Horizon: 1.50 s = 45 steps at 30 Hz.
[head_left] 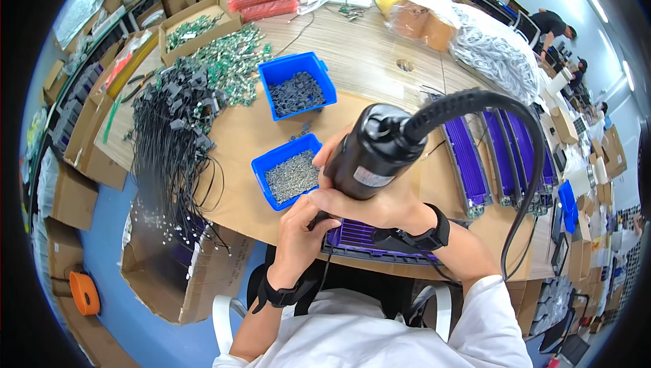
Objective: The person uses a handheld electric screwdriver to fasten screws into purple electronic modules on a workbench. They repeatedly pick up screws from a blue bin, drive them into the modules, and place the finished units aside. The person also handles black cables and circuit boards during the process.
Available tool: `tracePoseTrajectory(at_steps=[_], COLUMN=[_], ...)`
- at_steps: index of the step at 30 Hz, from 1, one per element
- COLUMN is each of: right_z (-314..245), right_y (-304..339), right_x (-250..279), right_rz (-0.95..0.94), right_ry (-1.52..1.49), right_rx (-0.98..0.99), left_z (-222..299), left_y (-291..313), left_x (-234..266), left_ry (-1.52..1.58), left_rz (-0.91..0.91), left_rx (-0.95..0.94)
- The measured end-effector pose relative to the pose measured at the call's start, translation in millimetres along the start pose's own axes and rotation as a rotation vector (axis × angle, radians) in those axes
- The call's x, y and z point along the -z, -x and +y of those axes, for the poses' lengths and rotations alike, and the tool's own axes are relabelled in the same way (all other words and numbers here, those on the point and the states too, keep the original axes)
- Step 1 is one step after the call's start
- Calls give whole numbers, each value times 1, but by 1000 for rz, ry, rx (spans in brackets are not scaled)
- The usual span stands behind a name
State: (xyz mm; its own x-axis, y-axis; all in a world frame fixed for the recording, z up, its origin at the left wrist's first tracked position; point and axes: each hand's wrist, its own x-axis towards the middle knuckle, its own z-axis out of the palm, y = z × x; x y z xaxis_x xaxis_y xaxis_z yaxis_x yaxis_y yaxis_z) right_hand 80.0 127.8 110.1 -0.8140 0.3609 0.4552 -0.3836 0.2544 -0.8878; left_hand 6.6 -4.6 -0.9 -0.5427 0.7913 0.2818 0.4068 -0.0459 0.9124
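My right hand [386, 207] is wrapped around a black electric screwdriver [373, 151], held upright with its thick cable [529, 144] arching away to the right. Under both hands a purple slatted panel with a dark frame [363, 234] lies at the table's near edge. My left hand [305, 222] is closed beside the driver's lower end, thumb and fingers pressed together; what they pinch, if anything, is hidden. The driver's tip is also out of sight behind the hands. Just beyond my left hand stands a blue bin of small metal screws [291, 177].
A second blue bin [298, 87] holds dark small parts. Black cables with connectors [173, 110] hang over the left edge above an open carton [203, 287]. Green circuit boards [230, 56] lie behind them. Several purple panels [464, 158] rest on the right; white coiled cables [498, 56] sit farther back.
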Motion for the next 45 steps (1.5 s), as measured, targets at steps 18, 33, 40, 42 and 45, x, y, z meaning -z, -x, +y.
tracePoseTrajectory(at_steps=[18,33,40,42,45], right_z=[-161,-83,-40,-24,-8], right_y=[204,377,404,390,419], right_x=[214,438,502,498,537], right_rz=[1119,1059,847,734,686], right_ry=[489,940,1274,1419,1469], right_rx=[-181,-1035,-1211,-952,-801], left_z=[25,37,30,33,30], left_y=[-3,-21,-32,-28,-28], left_x=[-11,-22,-40,-30,-27], left_ry=[-354,-36,-120,-164,-193], left_rz=[-128,-345,-258,-260,-275], left_rx=[-31,146,115,120,107])
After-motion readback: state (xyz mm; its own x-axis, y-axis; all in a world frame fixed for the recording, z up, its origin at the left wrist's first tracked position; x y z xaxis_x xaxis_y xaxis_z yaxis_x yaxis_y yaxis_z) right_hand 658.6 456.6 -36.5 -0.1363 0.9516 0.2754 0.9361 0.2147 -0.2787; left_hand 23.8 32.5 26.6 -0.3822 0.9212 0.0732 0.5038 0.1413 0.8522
